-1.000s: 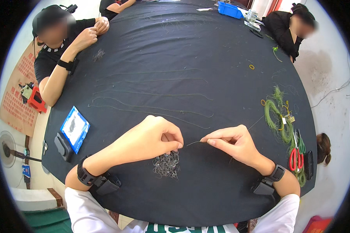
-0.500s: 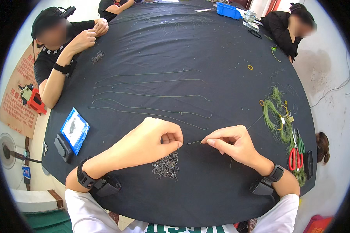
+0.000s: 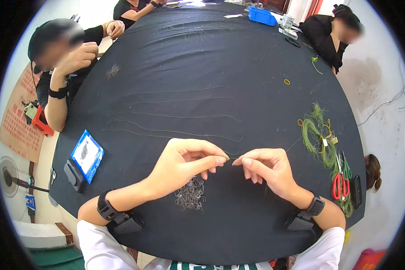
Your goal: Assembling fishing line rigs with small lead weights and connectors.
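"Two hands meet over the black tablecloth point(image 3: 238, 216)! Which way does that thin strand point(image 3: 231, 158) lie?"

"Left to right, bridging the fingertips, its long axis across the person's front. Only a short stretch shows clearly!"

"And the fingers?"

"Left hand point(image 3: 189, 157): thumb and forefinger pressed together, what sits between them hidden. Right hand point(image 3: 267, 168): a narrow pinch on the strand!"

"Containers?"

"A blue packet point(image 3: 87, 155) on the left, something dark on its white face, printed or inside, I can't tell. Far end, a blue tray point(image 3: 262, 16), contents too small to make out!"

"The cloth?"

"Busy! A tangled heap of small metal hooks point(image 3: 190, 193) just below the left hand, five laid-out strands point(image 3: 180, 116) beyond, a green line bundle point(image 3: 312, 135) on the right, red-handled scissors point(image 3: 340, 184) beside it!"

"And round the room?"

"Co-workers sit along the table; a fan point(image 3: 9, 175) stands at far left, a pale wall point(image 3: 378, 94) at right!"
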A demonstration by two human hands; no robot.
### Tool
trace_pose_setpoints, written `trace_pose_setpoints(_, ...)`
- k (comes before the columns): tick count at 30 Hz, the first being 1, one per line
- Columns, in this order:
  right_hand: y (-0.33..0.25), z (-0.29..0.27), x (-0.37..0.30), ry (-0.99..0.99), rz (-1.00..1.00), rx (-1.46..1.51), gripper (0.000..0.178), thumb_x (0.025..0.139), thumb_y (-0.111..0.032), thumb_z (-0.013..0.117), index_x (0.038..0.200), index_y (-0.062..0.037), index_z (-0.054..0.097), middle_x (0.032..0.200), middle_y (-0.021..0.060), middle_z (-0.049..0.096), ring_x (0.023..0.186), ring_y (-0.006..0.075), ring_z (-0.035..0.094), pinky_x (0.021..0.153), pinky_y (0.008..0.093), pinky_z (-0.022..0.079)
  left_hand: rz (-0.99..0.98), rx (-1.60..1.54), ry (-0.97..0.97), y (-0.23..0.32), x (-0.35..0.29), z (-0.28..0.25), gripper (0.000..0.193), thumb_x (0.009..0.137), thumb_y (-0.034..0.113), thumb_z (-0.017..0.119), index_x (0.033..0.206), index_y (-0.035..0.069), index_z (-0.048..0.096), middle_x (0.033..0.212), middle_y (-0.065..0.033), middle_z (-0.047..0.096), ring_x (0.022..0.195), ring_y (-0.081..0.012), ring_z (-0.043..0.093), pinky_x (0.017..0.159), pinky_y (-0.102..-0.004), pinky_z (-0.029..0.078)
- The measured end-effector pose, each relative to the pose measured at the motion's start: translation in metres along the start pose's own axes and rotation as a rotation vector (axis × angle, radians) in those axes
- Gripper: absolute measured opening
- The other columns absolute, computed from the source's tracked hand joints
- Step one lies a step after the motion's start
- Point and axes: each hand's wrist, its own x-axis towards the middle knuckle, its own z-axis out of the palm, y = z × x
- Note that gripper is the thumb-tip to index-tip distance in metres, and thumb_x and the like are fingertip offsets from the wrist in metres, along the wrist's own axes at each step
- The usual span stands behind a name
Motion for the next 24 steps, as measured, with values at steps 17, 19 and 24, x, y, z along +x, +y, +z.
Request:
trace_pose_setpoints(17, 0.004, 0.005, -0.001, -0.019, 0.070, 0.216, 0.017, 0.092, -0.015, 0.056, 0.095, -0.0016, 0.066, 0.074, 0.0037, 0.064, 0.058, 0.0056, 0.056, 0.049, 0.0182, 0.043, 0.204, 0.130, 0.127, -0.023, 0.002, 0.021, 0.014, 0.085, 0.001, 0.062, 0.098, -0.003, 0.066, 0.095, -0.0105, 0.064, 0.080, -0.0137, 0.062, 0.065, -0.0244, 0.052)
trace_pose_setpoints(19, 0.005, 0.004, -0.001, -0.010, 0.073, 0.186, 0.016, 0.092, -0.014, 0.056, 0.094, -0.0017, 0.066, 0.075, 0.0040, 0.064, 0.058, 0.0056, 0.056, 0.049, 0.0183, 0.044, 0.276, 0.221, 0.116, -0.023, 0.003, 0.021, 0.015, 0.084, 0.000, 0.063, 0.098, -0.003, 0.066, 0.095, -0.0113, 0.064, 0.082, -0.0141, 0.063, 0.066, -0.0243, 0.052)
trace_pose_setpoints(24, 0.005, 0.004, -0.003, 0.003, 0.023, 0.119, 0.013, 0.090, -0.011, 0.057, 0.094, -0.0012, 0.066, 0.075, 0.0030, 0.063, 0.060, 0.0049, 0.055, 0.052, 0.0183, 0.044, 0.412, 0.322, 0.207, -0.014, 0.003, 0.027, 0.018, 0.080, -0.001, 0.065, 0.098, -0.002, 0.066, 0.095, -0.0123, 0.064, 0.082, -0.0151, 0.064, 0.067, -0.0247, 0.053)
